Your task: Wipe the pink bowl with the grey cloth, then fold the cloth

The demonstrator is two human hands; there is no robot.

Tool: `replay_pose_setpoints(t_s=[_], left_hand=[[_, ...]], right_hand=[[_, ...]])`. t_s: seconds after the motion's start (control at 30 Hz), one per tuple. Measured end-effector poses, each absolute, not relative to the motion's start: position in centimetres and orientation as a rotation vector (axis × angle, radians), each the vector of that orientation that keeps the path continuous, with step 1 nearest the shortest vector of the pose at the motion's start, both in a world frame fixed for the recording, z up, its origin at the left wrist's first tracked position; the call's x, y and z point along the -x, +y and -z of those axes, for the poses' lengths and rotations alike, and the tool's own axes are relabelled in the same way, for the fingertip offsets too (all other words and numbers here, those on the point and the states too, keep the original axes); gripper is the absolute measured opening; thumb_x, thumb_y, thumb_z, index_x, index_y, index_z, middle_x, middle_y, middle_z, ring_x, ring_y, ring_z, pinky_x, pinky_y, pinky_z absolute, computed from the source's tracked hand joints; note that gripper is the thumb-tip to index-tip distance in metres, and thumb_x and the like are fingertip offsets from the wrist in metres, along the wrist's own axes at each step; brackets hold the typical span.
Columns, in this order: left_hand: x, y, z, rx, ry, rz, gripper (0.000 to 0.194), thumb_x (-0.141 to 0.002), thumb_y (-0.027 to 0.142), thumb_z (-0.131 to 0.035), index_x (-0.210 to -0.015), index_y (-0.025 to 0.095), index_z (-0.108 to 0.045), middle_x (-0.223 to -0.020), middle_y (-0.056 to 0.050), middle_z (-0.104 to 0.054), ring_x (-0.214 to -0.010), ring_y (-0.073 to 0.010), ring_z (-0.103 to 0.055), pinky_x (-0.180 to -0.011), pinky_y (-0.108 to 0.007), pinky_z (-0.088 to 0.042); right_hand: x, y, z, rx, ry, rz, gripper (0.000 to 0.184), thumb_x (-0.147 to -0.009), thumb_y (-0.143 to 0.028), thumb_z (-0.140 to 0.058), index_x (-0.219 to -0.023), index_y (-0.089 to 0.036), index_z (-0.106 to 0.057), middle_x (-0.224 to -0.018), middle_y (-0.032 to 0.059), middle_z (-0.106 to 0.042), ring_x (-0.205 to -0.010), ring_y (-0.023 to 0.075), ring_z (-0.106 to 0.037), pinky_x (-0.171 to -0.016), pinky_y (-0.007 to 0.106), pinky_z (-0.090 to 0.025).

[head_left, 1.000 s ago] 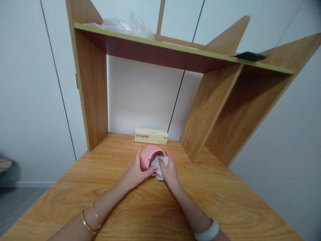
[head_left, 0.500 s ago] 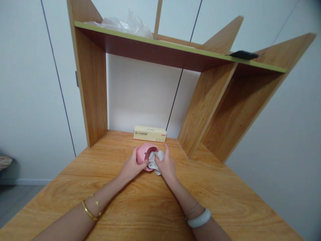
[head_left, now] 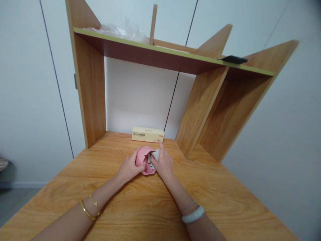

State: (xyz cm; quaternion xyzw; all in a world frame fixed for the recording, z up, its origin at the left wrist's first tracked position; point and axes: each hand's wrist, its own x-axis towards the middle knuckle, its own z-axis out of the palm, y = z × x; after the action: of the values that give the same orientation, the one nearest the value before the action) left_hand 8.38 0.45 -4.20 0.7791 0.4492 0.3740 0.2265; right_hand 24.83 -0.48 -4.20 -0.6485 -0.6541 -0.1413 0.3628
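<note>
You are indoors in a plain furnished room, home or office, though which cannot be told: your wood-grain desk (head_left: 150,207) carries a shelf unit (head_left: 91,87), a pale panelled wall (head_left: 140,97) with dark seams rises behind it, and to your left skirting (head_left: 27,185) meets a grey floor (head_left: 12,202)

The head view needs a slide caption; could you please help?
Left hand holds a pink bowl, right hand pale cloth at its opening.
</note>
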Motion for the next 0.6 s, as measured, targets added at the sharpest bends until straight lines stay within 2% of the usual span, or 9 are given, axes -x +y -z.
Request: replay_pose_setpoints(t_s=[0.13, 0.23, 0.47, 0.6], left_hand=[[-8.6, -0.1, 3.6, -2.154, 1.281, -1.009, 0.061, -0.071, 0.033, -0.053, -0.128, 0.019, -0.036, -0.106, -0.008, -0.062, -0.093, -0.0241, -0.06, -0.079, -0.032, -0.045], [-8.7, -0.3, 3.1, -2.157, 1.322, -0.984, 0.061, -0.071, 0.033, -0.053, -0.128, 0.02, -0.037, -0.107, -0.008, -0.062, -0.092, -0.0243, -0.06, -0.078, -0.031, -0.045], [-8.6, -0.3, 2.8, -2.241, 1.339, -0.878, 0.068, -0.067, 0.035, -0.056, -0.13, 0.021, -0.035, -0.103, -0.007, -0.064, -0.084, -0.0247, -0.062, -0.072, -0.03, -0.045], [-8.5, -0.5, 2.7, -2.341, 1.322, -0.846, 0.068, -0.069, 0.039, -0.055, -0.132, 0.021, -0.034, -0.097, -0.008, -0.065, -0.082, -0.0258, -0.062, -0.07, -0.031, -0.045]], right_hand=[[-24.6, -0.2, 4.7, 1.72, -1.626, 0.172, 0.082, -0.066, -0.029, -0.06, -0.136, -0.017, -0.018, -0.105, 0.0098, -0.059, -0.096, 0.0236, -0.055, -0.075, 0.03, -0.041], [-24.6, -0.1, 4.9, 1.76, -1.607, 0.093, 0.082, -0.066, -0.024, -0.058, -0.136, -0.016, -0.016, -0.103, 0.0091, -0.06, -0.093, 0.023, -0.056, -0.071, 0.029, -0.042], [-24.9, -0.6, 3.5, 1.674, -1.736, 0.493, 0.064, -0.075, -0.025, -0.053, -0.134, -0.019, -0.028, -0.093, 0.0078, -0.061, -0.087, 0.0227, -0.054, -0.077, 0.033, -0.038], [-25.4, -0.7, 3.4, 1.656, -1.767, 0.449, 0.068, -0.073, -0.026, -0.055, -0.135, -0.019, -0.026, -0.096, 0.0075, -0.061, -0.087, 0.0226, -0.055, -0.074, 0.031, -0.039]])
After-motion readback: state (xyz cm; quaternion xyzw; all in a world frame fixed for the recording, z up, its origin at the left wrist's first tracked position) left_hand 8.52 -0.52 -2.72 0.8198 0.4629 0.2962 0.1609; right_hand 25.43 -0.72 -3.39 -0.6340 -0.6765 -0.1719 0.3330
